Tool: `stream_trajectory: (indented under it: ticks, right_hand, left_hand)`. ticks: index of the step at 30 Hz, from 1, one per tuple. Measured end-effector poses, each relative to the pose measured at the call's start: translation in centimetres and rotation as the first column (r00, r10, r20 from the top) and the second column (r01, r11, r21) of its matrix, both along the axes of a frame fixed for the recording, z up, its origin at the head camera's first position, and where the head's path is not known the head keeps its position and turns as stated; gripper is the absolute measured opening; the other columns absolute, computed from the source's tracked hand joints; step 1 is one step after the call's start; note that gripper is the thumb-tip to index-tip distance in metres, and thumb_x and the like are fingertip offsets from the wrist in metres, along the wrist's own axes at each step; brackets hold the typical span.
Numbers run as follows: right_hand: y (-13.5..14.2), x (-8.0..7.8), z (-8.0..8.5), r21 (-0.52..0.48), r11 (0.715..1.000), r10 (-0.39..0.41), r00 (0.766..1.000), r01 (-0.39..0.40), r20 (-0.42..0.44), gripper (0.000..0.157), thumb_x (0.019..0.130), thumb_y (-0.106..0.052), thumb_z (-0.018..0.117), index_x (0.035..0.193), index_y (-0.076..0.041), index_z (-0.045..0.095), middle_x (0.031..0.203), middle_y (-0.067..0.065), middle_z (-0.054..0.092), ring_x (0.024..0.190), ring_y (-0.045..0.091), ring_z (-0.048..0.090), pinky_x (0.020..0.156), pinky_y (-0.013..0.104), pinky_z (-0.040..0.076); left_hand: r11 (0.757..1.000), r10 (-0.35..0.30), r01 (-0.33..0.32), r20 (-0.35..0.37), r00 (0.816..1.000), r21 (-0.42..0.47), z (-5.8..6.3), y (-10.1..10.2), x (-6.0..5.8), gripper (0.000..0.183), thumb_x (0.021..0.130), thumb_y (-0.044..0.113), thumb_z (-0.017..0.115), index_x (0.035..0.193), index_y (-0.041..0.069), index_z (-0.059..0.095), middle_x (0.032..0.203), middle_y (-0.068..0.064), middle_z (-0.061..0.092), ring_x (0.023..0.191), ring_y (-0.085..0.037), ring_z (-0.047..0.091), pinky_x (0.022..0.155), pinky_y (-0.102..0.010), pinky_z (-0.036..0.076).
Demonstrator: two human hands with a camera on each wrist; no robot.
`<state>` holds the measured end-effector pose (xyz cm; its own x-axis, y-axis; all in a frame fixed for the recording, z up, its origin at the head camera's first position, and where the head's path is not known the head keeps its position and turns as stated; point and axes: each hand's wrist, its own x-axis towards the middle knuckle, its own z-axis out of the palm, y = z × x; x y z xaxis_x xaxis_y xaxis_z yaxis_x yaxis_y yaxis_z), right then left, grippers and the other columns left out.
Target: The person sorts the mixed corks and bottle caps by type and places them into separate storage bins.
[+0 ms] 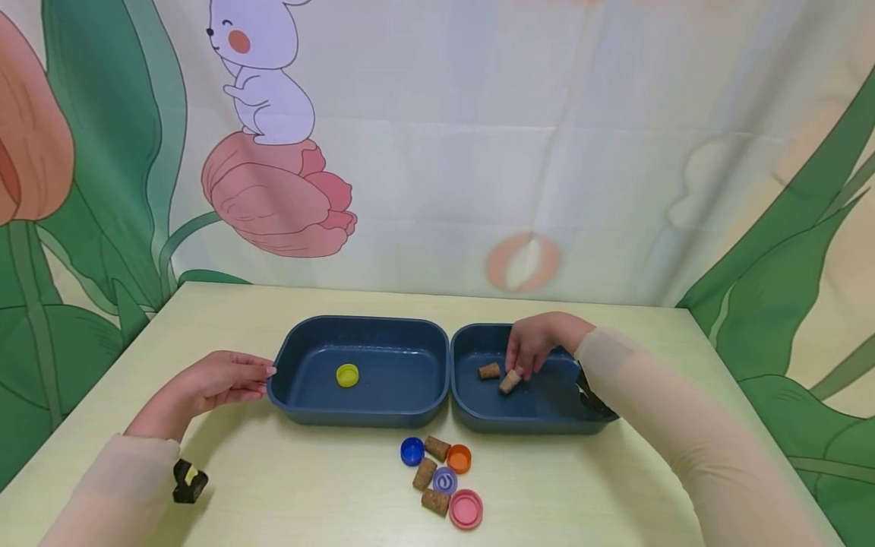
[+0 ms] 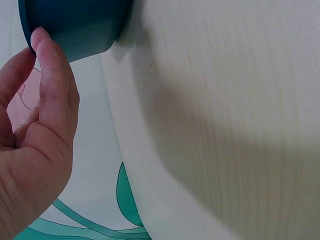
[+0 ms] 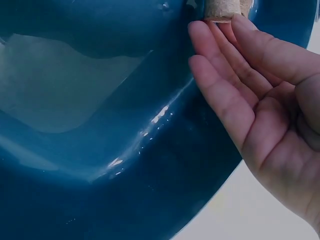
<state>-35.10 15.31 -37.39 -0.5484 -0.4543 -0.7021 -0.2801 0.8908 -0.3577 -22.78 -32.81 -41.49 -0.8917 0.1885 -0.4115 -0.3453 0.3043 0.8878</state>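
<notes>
My left hand (image 1: 229, 382) pinches the rim of the left dark blue tray (image 1: 362, 417) at its left end, thumb and finger meeting at the edge in the left wrist view. One yellow bottle cap (image 1: 347, 375) lies in that tray. Inside the right dark blue tray (image 1: 526, 425), my right hand (image 1: 536, 340) holds a cork (image 1: 510, 381) at its fingertips, low over the tray floor. Another cork (image 1: 488, 371) lies just left of it. In the right wrist view the held cork (image 3: 223, 9) is partly cut off by the frame's top.
On the table (image 1: 328, 486) before the trays lie three corks, one of them a lower cork (image 1: 435, 501), with a blue cap (image 1: 412, 451), an orange cap (image 1: 459, 458), a purple cap (image 1: 445, 481) and a pink cap (image 1: 466, 509). A printed curtain (image 1: 437, 152) hangs behind.
</notes>
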Motion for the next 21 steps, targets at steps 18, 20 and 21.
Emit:
stream_trajectory:
  ticks: [18,20,21]
  right_hand:
    - [0.19,-0.16,-0.63,0.011,0.999,-0.035,0.999,0.035,0.007,0.022,0.100,-0.002,0.061,0.119,-0.001,0.071,0.117,0.015,0.075,0.098,0.016,0.074,0.097,0.032,0.061]
    - [0.21,-0.15,-0.69,0.012,0.999,-0.035,0.999,0.035,0.007,0.022,0.100,-0.002,0.061,0.119,-0.001,0.071,0.117,0.015,0.075,0.099,0.016,0.074,0.097,0.032,0.061]
    - [0.21,-0.14,-0.70,0.012,0.999,-0.036,0.999,0.036,0.007,0.022,0.100,-0.002,0.061,0.120,-0.001,0.071,0.117,0.015,0.075,0.099,0.016,0.074,0.097,0.032,0.061]
  left_hand:
    - [1.000,0.004,-0.004,0.006,1.000,0.002,0.11,0.11,0.03,0.037,0.104,0.014,0.058,0.130,-0.013,0.057,0.083,0.007,0.074,0.076,-0.005,0.071,0.075,-0.020,0.063]
    - [1.000,0.004,-0.004,0.006,1.000,0.006,0.14,0.14,0.04,0.036,0.104,0.014,0.058,0.129,-0.012,0.058,0.083,0.007,0.074,0.076,-0.006,0.071,0.075,-0.020,0.063]
    - [1.000,0.003,-0.003,0.006,1.000,0.007,0.15,0.14,0.04,0.036,0.104,0.014,0.058,0.129,-0.012,0.059,0.083,0.007,0.074,0.076,-0.006,0.071,0.075,-0.020,0.063]
